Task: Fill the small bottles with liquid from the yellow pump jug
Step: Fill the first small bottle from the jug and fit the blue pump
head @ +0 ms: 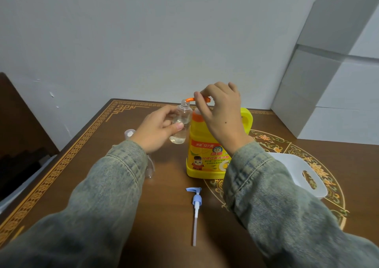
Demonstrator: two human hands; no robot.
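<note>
The yellow pump jug (207, 155) stands upright mid-table with an orange pump head (191, 99) on top. My right hand (219, 114) rests on that pump head, fingers curled over it. My left hand (158, 128) holds a small clear bottle (180, 122) upright, its open neck right under the pump spout. A little clear liquid lies in the bottle's bottom. Another small clear bottle (150, 168) lies partly hidden behind my left sleeve. A white-capped item (129, 133) shows beyond my left wrist.
A loose blue-and-white pump with its long tube (196, 206) lies on the brown patterned table (102, 144) in front of the jug. A white plastic basket with a handle hole (307, 175) sits right of the jug. White boxes (328, 93) stack at the back right.
</note>
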